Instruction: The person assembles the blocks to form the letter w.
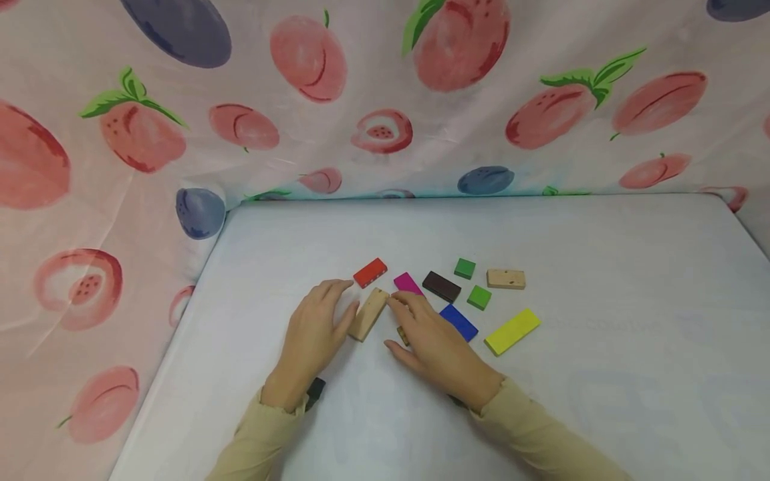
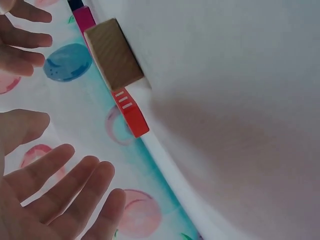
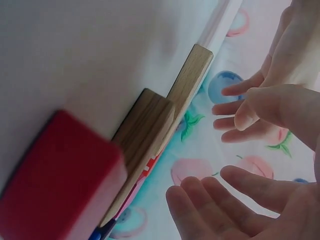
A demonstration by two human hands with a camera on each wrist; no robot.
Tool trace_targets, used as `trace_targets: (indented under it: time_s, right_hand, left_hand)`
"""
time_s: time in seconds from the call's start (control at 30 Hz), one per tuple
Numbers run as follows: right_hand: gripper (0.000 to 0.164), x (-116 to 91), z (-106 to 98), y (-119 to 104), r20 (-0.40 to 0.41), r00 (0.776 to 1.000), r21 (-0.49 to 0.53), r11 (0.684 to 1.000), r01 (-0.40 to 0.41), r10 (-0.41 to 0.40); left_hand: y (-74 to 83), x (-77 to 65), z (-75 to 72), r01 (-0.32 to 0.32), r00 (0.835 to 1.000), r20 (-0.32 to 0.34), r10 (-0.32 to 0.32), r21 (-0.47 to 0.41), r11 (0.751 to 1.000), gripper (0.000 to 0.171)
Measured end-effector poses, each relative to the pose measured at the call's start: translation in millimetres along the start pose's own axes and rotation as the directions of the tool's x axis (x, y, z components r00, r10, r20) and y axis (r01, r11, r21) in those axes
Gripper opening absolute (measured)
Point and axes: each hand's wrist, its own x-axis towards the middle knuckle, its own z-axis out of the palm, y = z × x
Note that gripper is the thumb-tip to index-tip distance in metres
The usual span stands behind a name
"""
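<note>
Beige sleeves (image 1: 255, 434) at the lower edge, over a white table (image 1: 631, 267). Left hand (image 1: 313, 327): empty, fingers spread and relaxed, just beside a pale wooden block (image 1: 369, 314) lying aslant between both hands. Right hand (image 1: 430, 341): empty, fingers loosely extended, tips near that block's far end. Striped wooden block (image 1: 403, 335), partly hidden by the right hand. Red block (image 3: 65, 175), large in the right wrist view. Orange-red block (image 1: 370, 272), near the left fingertips. To its right: magenta block (image 1: 409, 284), dark brown block (image 1: 442, 286), two green blocks (image 1: 479, 297), blue block (image 1: 459, 323), yellow block (image 1: 512, 331), second pale block (image 1: 506, 278). Behind: fruit-print cloth (image 1: 433, 153).
</note>
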Motion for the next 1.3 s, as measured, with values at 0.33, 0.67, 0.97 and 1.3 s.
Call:
trace_targets:
  time_s: [0.33,0.67,0.97,1.3]
  right_hand:
    - [0.067,9.9,5.8,-4.7,0.006,1.0,-0.063,0.998,0.025,-0.025]
    - [0.071,19.2,11.1,-10.0,0.015,0.999,-0.065,0.997,-0.029,0.03]
    - [0.074,26.1,15.8,-13.3,0.044,0.997,-0.064,0.996,-0.063,0.066]
    - [0.075,31.5,20.6,-14.7,0.059,0.994,-0.05,0.994,-0.094,0.097]
  left_hand:
    - [-4.6,9.9,0.4,0.026,0.999,0.024,-0.025,-0.018,1.0,0.035]
    - [-11.8,19.0,5.2,0.074,0.995,0.076,-0.071,-0.04,0.996,0.034]
    - [-19.4,32.4,8.7,0.088,0.99,0.114,-0.079,-0.074,0.993,0.035]
    - [-24.6,39.1,9.6,0.104,0.985,0.147,-0.088,-0.105,0.989,0.035]
